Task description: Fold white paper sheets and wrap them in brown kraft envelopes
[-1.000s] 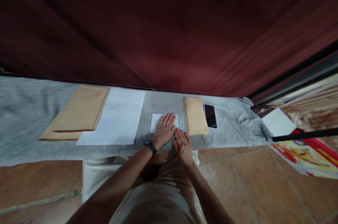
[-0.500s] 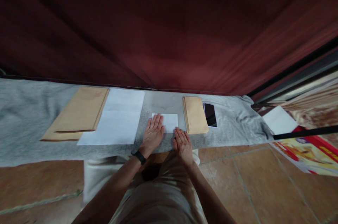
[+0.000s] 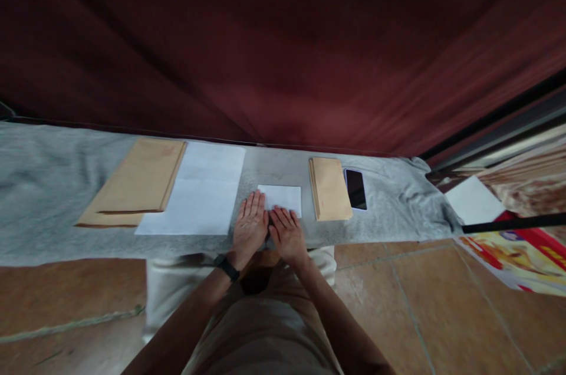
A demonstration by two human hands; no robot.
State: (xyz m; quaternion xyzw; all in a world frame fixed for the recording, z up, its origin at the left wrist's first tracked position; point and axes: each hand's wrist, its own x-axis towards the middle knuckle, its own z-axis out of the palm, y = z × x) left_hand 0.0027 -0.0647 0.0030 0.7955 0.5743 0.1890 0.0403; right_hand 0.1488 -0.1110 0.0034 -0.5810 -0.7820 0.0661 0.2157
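Observation:
A small folded white paper [image 3: 283, 196] lies on a grey cloth [image 3: 44, 186] spread along the floor. My left hand [image 3: 249, 227] rests flat at the paper's left near corner, fingers stretched out, a black band on its wrist. My right hand [image 3: 286, 234] lies flat beside it, fingers spread over the paper's near edge. The two hands are side by side and almost touch. Neither holds anything.
A large white sheet [image 3: 198, 189] and a stack of brown envelopes [image 3: 135, 181] lie to the left. A smaller stack of brown envelopes [image 3: 330, 188] and a dark phone [image 3: 356, 188] lie to the right. A dark red curtain [image 3: 283, 45] hangs behind. Printed papers [image 3: 513, 245] lie far right on tiles.
My left hand has slid left and back off the top of the folded paper to its left near corner. My right hand has moved left onto the paper's near edge.

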